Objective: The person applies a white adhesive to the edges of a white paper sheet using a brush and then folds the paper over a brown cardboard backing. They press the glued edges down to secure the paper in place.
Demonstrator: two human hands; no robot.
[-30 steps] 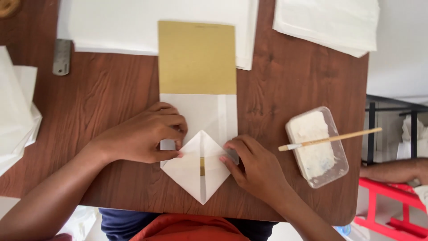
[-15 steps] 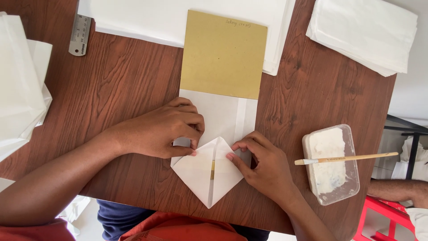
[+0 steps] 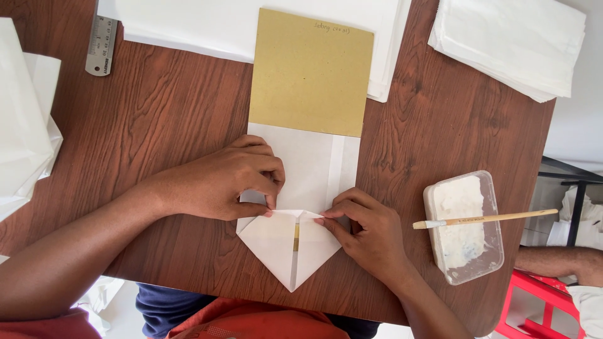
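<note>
At the far left edge of the desk (image 3: 157, 107) lay a stack of white sheets (image 3: 22, 125), partly out of view. A metal ruler (image 3: 100, 45) lay near the top left, just beside a large white paper pile (image 3: 188, 25) that ran along the top edge.

The left hand (image 3: 220, 182) rested on the white paper (image 3: 308, 169) at desk centre. Its fingers were curled narrow, with fingertips (image 3: 270, 199) pressed down on the left end of the fold line. It held nothing off the desk.

The paper lay flat, long axis running away from the person. Its near end was folded into two triangular flaps that met at a central seam and formed a point (image 3: 292, 276) toward the person, close to the near desk edge. A tan card (image 3: 311, 72) covered the far part of the paper and overlapped the white pile.

The right hand (image 3: 370, 232) lay on the right flap, fingers bent narrow, fingertips (image 3: 323, 220) pinning the right end of the fold line. The two hands sat close together, apart by a small gap.

Further right stood a clear tub (image 3: 465, 226) of white paste, with a brush (image 3: 483, 220) laid across its rim. A second white stack (image 3: 515, 44) lay at the top right. Another person's arm (image 3: 553, 260) showed below the desk edge at the right.
</note>
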